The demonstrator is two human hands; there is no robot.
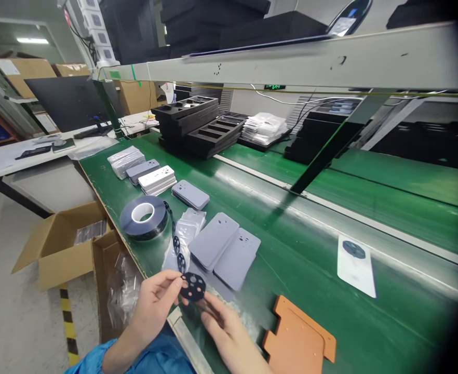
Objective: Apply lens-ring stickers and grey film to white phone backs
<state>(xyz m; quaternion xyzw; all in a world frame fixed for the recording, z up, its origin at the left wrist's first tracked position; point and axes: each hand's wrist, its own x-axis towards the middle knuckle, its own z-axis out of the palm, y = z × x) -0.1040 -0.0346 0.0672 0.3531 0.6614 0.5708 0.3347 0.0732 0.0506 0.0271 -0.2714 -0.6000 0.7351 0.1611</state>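
A black round sticker (198, 280) with several holes is held between my two hands above the bench's front edge. My left hand (151, 301) pinches its left edge between thumb and fingertips. At the lower right edge, my right hand (229, 327) grips it with thumb and fingers. A chain of similar black discs (176, 244) runs from the sticker back toward a large tape roll (145, 231) with a white core. Just beyond my hands lie two stacks of grey phone back panels, a left stack (213, 241) and a right stack (239, 257).
An orange fixture plate (301, 337) lies right of my right hand. A white phone back panel (355, 272) with a black disc rests on the metal strip farther right. Clear plastic sleeves (188, 228), black trays (213, 132) and an open cardboard box (65, 244) surround the work area.
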